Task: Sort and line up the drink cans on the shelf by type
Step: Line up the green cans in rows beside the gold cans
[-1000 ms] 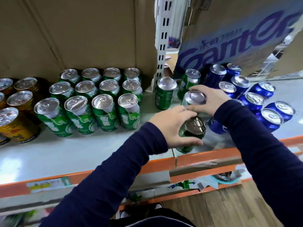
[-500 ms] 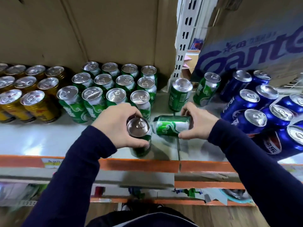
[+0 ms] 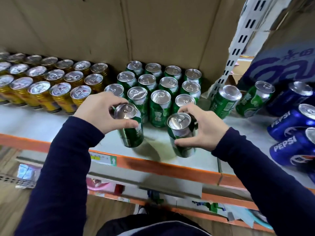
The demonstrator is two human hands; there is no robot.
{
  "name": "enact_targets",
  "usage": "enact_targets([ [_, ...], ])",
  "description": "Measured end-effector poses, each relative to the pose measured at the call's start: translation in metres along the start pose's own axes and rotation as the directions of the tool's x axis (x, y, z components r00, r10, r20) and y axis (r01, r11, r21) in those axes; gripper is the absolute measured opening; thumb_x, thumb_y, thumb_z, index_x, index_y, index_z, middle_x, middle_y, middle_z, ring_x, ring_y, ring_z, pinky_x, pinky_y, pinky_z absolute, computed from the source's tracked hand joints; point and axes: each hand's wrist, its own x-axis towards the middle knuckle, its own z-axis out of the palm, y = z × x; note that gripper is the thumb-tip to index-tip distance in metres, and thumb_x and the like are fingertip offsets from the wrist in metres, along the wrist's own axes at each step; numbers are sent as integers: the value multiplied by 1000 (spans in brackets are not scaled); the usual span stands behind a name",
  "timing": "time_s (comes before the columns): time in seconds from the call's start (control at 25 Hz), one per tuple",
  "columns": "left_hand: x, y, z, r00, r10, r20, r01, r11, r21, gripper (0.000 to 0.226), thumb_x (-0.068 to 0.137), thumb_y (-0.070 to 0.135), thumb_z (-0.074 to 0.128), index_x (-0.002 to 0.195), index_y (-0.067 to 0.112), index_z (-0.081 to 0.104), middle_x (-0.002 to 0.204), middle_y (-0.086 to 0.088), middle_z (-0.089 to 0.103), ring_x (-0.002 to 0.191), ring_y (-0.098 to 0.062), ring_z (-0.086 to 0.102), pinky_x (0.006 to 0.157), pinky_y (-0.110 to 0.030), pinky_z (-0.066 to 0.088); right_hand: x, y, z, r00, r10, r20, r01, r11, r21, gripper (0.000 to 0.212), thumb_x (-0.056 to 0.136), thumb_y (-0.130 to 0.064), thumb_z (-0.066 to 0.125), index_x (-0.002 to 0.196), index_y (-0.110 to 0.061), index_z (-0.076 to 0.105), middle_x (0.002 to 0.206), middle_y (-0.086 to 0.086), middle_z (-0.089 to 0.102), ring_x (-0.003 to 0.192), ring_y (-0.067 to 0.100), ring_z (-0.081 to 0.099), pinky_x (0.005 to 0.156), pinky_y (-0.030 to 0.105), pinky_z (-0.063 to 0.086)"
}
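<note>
My left hand (image 3: 100, 113) grips a green can (image 3: 130, 128) by its top, upright on the shelf (image 3: 42, 123) in front of the green block. My right hand (image 3: 204, 128) holds a second green can (image 3: 181, 135), also upright, a little to the right and nearer the front edge. Behind them several green cans (image 3: 160, 92) stand in rows. Two more green cans (image 3: 225, 101) stand apart to the right of the upright post. Gold cans (image 3: 51, 82) fill the left in rows, and blue Pepsi cans (image 3: 293, 120) crowd the right.
An orange rail (image 3: 153, 166) runs along the shelf's front edge. Cardboard sheets (image 3: 119, 31) back the shelf, and a white slotted upright (image 3: 238, 45) splits it between green and blue groups. A printed carton (image 3: 281, 65) sits behind the blue cans. Lower shelves and wooden floor lie below.
Both hands moved left toward the green block. The right-hand can, lying on its side half a second ago, now stands upright. The left-hand can sits closer to the front row.
</note>
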Motion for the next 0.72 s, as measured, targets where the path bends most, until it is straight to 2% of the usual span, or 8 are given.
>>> enact_targets([
  [0.08, 4, -12, -4, 1000, 26, -6, -26, 1000, 6, 89, 44, 79, 67, 106, 15, 68, 82, 3, 55, 77, -14, 47, 61, -21, 34, 10, -16, 7, 998, -55, -34, 57, 997, 46, 69, 57, -39, 85, 114, -19, 52, 107, -2, 63, 95, 16, 58, 85, 27, 45],
  [0.16, 8, -26, -5, 998, 65, 3, -65, 997, 30, 95, 44, 83, 57, 110, 15, 67, 85, 5, 53, 80, -12, 47, 67, -24, 33, 19, -27, 19, 996, -87, -22, 88, 995, 54, 69, 57, -35, 86, 116, -17, 55, 109, -3, 62, 99, 14, 57, 88, 21, 42],
  [0.32, 11, -52, -1, 995, 82, 61, -84, 996, 26, 97, 49, 81, 62, 120, 15, 62, 96, -2, 58, 90, -18, 52, 74, -25, 32, 27, -44, 31, 998, -58, -18, 59, 998, 21, 68, 60, -28, 84, 118, -15, 53, 112, -1, 59, 102, 15, 54, 91, 25, 42],
  [0.4, 10, -60, -2, 987, 131, 89, -130, 991, -15, 92, 52, 74, 62, 124, 17, 60, 100, -2, 55, 91, -13, 46, 76, -25, 31, 25, -53, 32, 999, -28, -19, 27, 999, -47, 68, 62, -31, 82, 121, -17, 52, 113, 0, 56, 103, 16, 52, 92, 28, 42],
  [0.52, 7, -66, -3, 973, 177, 149, -170, 984, -58, 84, 58, 63, 69, 128, 18, 56, 103, 2, 45, 93, -9, 40, 78, -18, 28, 22, -69, 38, 993, 91, -77, -101, 984, -145, 76, 62, -49, 77, 129, -29, 47, 106, -3, 43, 96, 14, 46, 84, 24, 37],
  [0.56, 5, -67, -1, 976, 174, 135, -167, 984, -62, 86, 56, 65, 67, 127, 17, 55, 104, 2, 45, 93, -10, 42, 79, -17, 29, 21, -73, 42, 984, 139, -112, -157, 971, -178, 79, 62, -53, 75, 131, -29, 44, 106, -4, 40, 97, 15, 46, 82, 23, 35],
  [0.64, -1, -67, 6, 991, 115, 65, -110, 991, -72, 95, 47, 77, 66, 119, 16, 57, 104, 0, 49, 94, -12, 46, 80, -19, 32, 20, -78, 50, 956, 228, -183, -263, 945, -196, 83, 61, -54, 75, 131, -23, 43, 111, -1, 43, 100, 15, 46, 80, 19, 31],
  [0.72, -10, -67, 16, 999, 8, -47, -13, 993, -118, 85, 49, 75, 66, 108, 14, 58, 102, 1, 53, 90, -12, 48, 77, -21, 36, 17, -80, 55, 929, 278, -246, -321, 934, -157, 76, 61, -50, 77, 123, -18, 49, 108, -2, 44, 94, 11, 41, 75, 14, 25],
])
